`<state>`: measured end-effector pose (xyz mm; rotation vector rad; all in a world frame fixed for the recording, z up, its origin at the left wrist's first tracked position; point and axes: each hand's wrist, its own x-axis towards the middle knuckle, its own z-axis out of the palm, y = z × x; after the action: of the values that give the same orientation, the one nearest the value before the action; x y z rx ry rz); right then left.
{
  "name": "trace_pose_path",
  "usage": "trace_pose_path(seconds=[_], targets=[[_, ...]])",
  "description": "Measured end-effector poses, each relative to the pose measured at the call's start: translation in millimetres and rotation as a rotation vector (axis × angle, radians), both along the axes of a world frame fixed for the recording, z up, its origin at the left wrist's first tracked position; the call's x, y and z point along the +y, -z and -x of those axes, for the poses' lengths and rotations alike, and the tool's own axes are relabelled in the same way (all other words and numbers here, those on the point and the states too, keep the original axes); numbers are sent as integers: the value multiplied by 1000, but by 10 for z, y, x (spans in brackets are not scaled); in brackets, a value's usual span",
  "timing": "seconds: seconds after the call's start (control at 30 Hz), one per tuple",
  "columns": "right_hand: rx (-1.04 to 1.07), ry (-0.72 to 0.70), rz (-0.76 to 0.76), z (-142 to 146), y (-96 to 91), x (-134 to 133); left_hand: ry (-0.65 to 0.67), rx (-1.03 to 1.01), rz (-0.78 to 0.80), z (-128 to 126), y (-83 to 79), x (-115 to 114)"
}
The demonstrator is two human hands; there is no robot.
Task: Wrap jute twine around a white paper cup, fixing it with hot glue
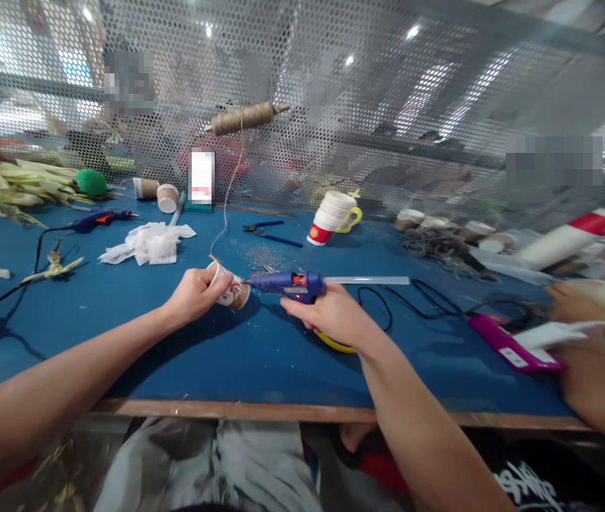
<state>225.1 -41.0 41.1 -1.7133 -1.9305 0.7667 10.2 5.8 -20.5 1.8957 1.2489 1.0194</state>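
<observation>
My left hand (195, 293) grips a small paper cup (235, 295), tilted on its side just above the blue table. Twine (227, 192) drops from a spool (242, 119) on the mesh and reaches this cup. My right hand (337, 316) is wrapped round a blue hot glue gun (287, 283), whose nozzle points left at the cup's side, touching or very near it. A clear glue stick (371, 281) sticks out of the gun's back. Beneath my right hand lies a yellow-handled tool (337, 344), mostly hidden.
Behind stand stacked paper cups (328, 220), pliers (273, 233), a propped phone (201, 176) and crumpled white material (150, 243). A second glue gun (102, 219) lies left, near pale husks (8, 185). At right are a purple power strip (515, 343), cables and another person's arm (595, 355).
</observation>
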Motion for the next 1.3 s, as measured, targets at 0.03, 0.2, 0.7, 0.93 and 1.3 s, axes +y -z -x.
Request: trace_pose_path(seconds=[0.03,0.2,0.7,0.93,1.3], targets=[[3,1,8,1,-9,-5,-6,-1,-4,1,-4,-1],[14,2,-9,10,-29,0,11,-19,-22,7,-14,-15],[22,-25,-10,-12,-34,-9,30,-18,-106,12,3,-20],[24,3,0,-3,-25,-1,6,-13,-61,9,8,-21],[3,6,11,2,-20,-12,-69,-69,-33,-30,6,-26]])
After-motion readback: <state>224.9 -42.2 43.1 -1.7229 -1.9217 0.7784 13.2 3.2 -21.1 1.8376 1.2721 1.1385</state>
